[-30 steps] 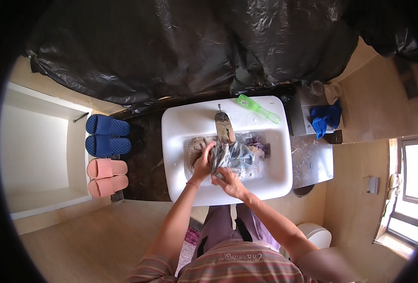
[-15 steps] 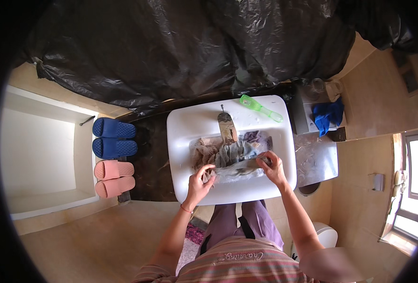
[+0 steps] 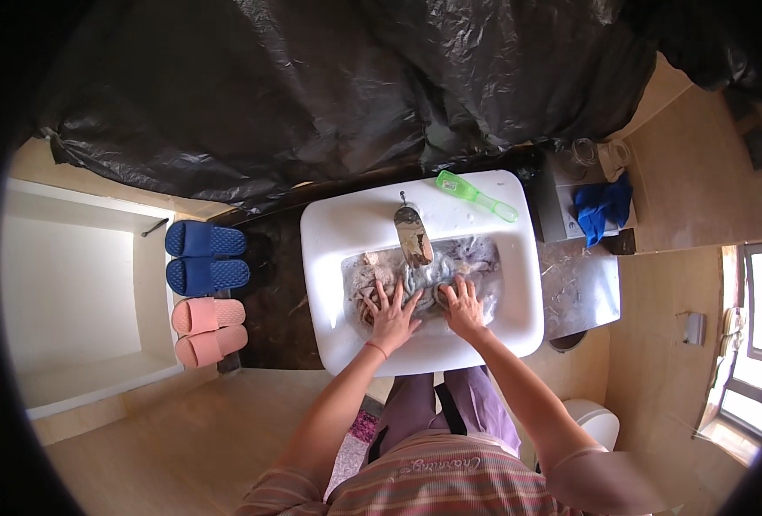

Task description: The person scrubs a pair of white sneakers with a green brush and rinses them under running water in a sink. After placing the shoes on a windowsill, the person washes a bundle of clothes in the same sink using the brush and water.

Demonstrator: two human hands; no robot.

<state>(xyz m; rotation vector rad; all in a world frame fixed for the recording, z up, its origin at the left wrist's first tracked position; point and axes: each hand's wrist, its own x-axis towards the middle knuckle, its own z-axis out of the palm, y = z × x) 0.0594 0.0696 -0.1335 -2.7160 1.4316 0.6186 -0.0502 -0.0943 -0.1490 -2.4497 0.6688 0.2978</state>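
Observation:
Soapy water and wet cloths (image 3: 419, 277) in brown, grey and purple tones fill the basin of a white sink (image 3: 329, 249). My left hand (image 3: 393, 316) lies over the cloths with its fingers spread, near the brown ones. Beside it, slightly apart, my right hand (image 3: 462, 307) presses down on the grey cloth, fingers stretched out and partly at the water. Above the basin's far side juts a metal faucet (image 3: 413, 234). A green plastic brush (image 3: 477, 196) rests on the sink's far right rim.
Blue slippers (image 3: 207, 258) and pink slippers (image 3: 209, 332) stand left of the dark counter (image 3: 269, 318). Black plastic sheeting (image 3: 338, 95) hangs behind the sink. A blue cloth (image 3: 603, 209) drapes over a box at right. A toilet (image 3: 592, 421) is at lower right.
Both hands have let go of the lifted grey cloth and moved inward and slightly down into the basin. The cloth now lies lower, spread in the water.

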